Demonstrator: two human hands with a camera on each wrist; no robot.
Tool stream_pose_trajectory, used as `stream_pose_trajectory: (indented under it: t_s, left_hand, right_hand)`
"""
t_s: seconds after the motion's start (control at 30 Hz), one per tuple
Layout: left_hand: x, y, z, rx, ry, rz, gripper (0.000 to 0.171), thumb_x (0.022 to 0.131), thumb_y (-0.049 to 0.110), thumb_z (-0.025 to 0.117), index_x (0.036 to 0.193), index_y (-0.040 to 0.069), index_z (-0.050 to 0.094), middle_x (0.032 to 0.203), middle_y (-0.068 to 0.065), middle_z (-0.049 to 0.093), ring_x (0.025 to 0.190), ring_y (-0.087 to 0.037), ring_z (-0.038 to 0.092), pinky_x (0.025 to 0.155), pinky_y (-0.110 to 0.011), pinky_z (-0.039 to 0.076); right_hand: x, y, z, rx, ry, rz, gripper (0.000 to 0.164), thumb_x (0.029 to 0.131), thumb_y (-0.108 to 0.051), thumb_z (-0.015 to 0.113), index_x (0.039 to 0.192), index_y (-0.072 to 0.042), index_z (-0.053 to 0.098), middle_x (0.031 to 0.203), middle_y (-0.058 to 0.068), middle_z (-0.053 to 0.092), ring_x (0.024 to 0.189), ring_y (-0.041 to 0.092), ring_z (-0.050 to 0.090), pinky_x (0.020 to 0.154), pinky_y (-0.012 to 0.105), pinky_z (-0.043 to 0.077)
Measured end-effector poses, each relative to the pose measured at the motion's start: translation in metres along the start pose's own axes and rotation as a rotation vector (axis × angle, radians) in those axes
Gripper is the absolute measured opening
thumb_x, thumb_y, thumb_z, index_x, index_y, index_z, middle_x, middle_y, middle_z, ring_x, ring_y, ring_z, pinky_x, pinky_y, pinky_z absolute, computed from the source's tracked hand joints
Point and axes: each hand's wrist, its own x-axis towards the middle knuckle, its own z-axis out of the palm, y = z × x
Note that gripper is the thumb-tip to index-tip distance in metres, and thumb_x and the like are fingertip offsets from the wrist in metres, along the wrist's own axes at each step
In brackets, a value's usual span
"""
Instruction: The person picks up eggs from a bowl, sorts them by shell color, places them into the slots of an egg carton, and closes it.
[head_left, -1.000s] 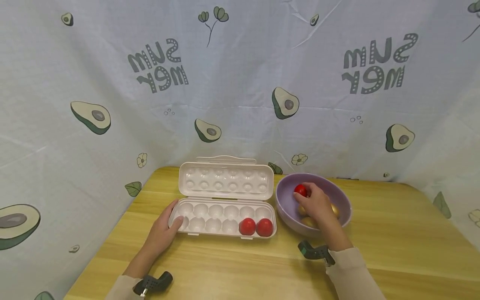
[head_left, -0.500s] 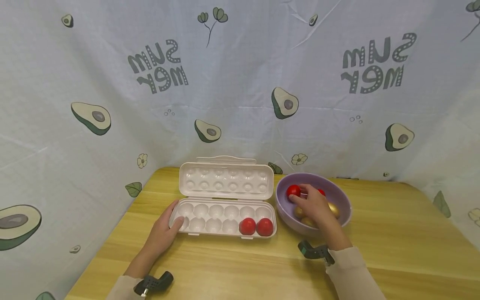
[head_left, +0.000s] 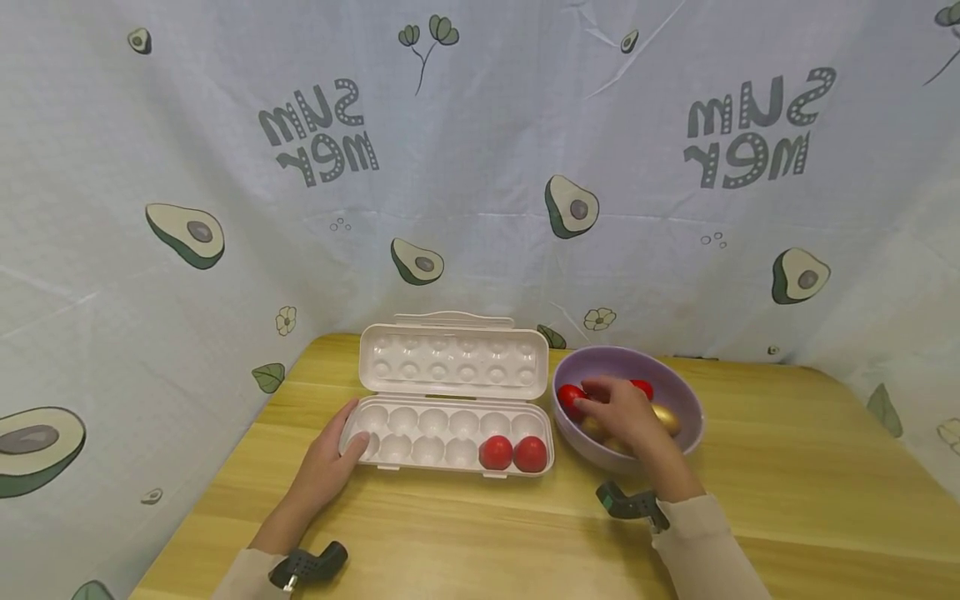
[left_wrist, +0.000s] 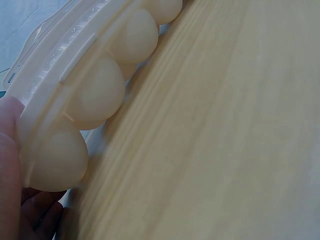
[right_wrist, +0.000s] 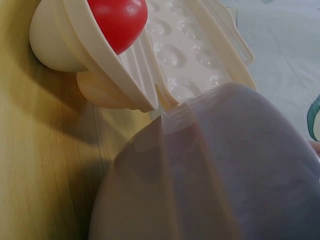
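A white plastic egg carton [head_left: 427, 450] lies with its lid up on the table, two red eggs [head_left: 496, 452] in its front row at the right end. My left hand [head_left: 327, 460] grips the carton's left end, thumb over the rim; in the left wrist view the fingers [left_wrist: 41, 212] reach beneath it. Inside the purple bowl [head_left: 678, 383], my right hand [head_left: 626, 410] pinches the right side of a red egg [head_left: 570, 402] between thumb and fingers; part of this contact is hidden. The right wrist view mostly holds the bowl's outer wall [right_wrist: 210, 175].
Gold eggs [head_left: 666, 419] and another red egg [head_left: 642, 387] lie in the bowl around the right hand. The bowl stands close to the carton's right end. A printed cloth [head_left: 480, 167] hangs behind the wooden table [head_left: 465, 542].
The red egg at my right fingertips has shifted left and nearer, towards the bowl's left wall, with the fingers following. Another red egg has come into sight behind the hand. The left hand stays put.
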Motion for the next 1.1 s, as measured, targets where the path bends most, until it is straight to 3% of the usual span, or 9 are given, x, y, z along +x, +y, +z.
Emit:
stream_pose_trajectory:
  t_s: [0.33,0.67,1.1]
  left_hand:
    - [-0.001,0.0,0.0,0.012,0.001,-0.003,0.057,0.092,0.033,0.049,0.14,0.009,0.029,0.14,-0.012,0.036,0.127,-0.03,0.034,0.103,-0.048,0.028]
    - [-0.001,0.001,-0.001,0.022,0.002,-0.002,0.057,0.092,0.033,0.049,0.14,0.009,0.03,0.139,-0.013,0.037,0.126,-0.031,0.034,0.103,-0.049,0.028]
    - [-0.001,0.002,0.0,0.012,-0.012,-0.01,0.057,0.092,0.034,0.048,0.141,0.01,0.029,0.14,-0.013,0.035,0.127,-0.031,0.033,0.104,-0.049,0.027]
  right_hand:
    - [-0.001,0.0,0.008,-0.12,-0.019,-0.118,0.041,0.078,-0.023,0.069,0.114,-0.005,0.06,0.104,0.009,0.063,0.094,0.023,0.058,0.085,0.042,0.048]
    - [-0.002,-0.001,0.013,-0.213,-0.016,-0.16,0.037,0.079,-0.025,0.068,0.111,-0.01,0.06,0.101,0.005,0.063,0.094,0.024,0.058,0.087,0.045,0.046]
    - [-0.005,-0.002,0.012,-0.245,0.022,-0.264,0.029,0.078,-0.017,0.069,0.104,-0.009,0.061,0.092,0.003,0.064,0.084,0.021,0.059,0.081,0.041,0.05]
